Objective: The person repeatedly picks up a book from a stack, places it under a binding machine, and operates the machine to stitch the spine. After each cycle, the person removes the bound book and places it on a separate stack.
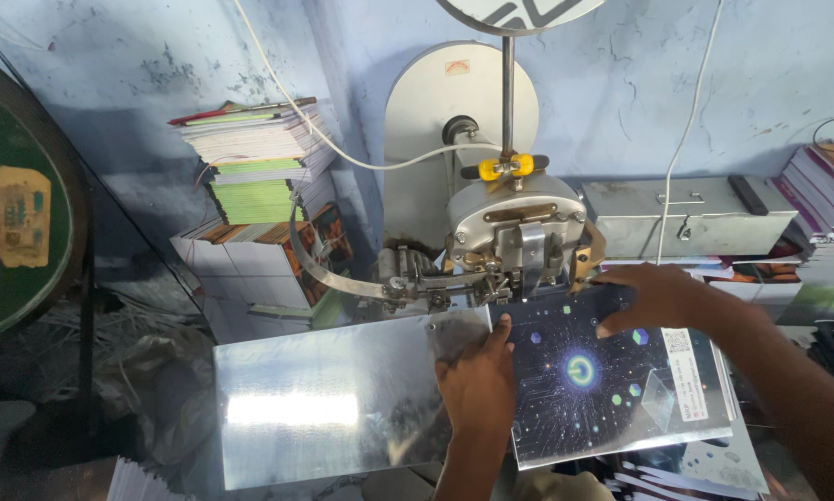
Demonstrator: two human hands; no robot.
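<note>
Your left hand (477,385) lies flat, fingers together, on the dark starry notebook (612,385) atop the steel table (324,408), your right hand (653,297) spreads on its far edge under the stitching head (519,237), stitching seemingly still unfinished.

Both hands (477,385) and forearms bare: no sleeves, rings or gloves.

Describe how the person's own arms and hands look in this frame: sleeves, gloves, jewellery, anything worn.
Both hands are bare. The left hand and the right hand have no gloves, and no rings, watch or wristband can be seen. Both forearms are uncovered as far as the frame shows; no sleeve edge comes into view. No tape, bandage or markings show on either arm.
</note>
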